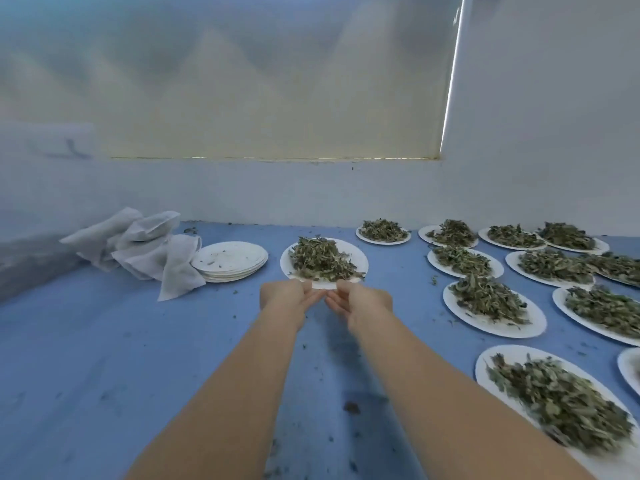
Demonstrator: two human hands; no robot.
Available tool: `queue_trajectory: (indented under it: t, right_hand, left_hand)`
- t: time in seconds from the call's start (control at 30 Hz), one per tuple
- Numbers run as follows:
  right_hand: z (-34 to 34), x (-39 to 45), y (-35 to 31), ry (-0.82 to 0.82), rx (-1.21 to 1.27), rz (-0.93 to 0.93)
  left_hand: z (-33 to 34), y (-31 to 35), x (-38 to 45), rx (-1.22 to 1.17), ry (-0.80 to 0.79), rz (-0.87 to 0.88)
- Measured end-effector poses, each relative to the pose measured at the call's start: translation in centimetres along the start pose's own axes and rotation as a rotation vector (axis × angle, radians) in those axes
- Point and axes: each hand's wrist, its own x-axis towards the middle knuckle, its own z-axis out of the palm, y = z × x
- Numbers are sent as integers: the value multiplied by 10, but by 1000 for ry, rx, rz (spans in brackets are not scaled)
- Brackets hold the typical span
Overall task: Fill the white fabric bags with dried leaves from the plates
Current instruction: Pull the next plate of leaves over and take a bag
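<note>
Heaped with dried green leaves [320,259], a round white paper plate [356,258] set apart from the laden plates [498,306] crowding the right of the blue table [104,341], seemingly next for emptying. Beside it a stack of emptied white plates [230,259] and a pile of limp white fabric bags [138,245], close for filling. Left hand [289,297] and right hand [360,301] meeting at the plate's near rim, thumbs apparently on top, fingers loosely curled beneath; firmness of grip unclear.

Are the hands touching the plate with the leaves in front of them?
Touching. In the head view the left hand and the right hand both meet the near rim of the plate, with their fingertips overlapping its edge and no gap visible.
</note>
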Motion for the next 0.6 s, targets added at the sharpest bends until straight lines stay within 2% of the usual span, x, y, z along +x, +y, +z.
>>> queue_trajectory:
  t: [0.3, 0.53, 0.6]
  right_hand:
    - [-88, -88, 59, 48, -67, -8]
    - [-110, -114, 58, -19, -116, -45]
    - [-116, -120, 55, 58, -114, -24]
  left_hand:
    - [-47, -77, -100, -45, 47, -30]
    - [-47, -91, -109, 117, 92, 36]
    - [-43, -88, -122, 182, 110, 66]
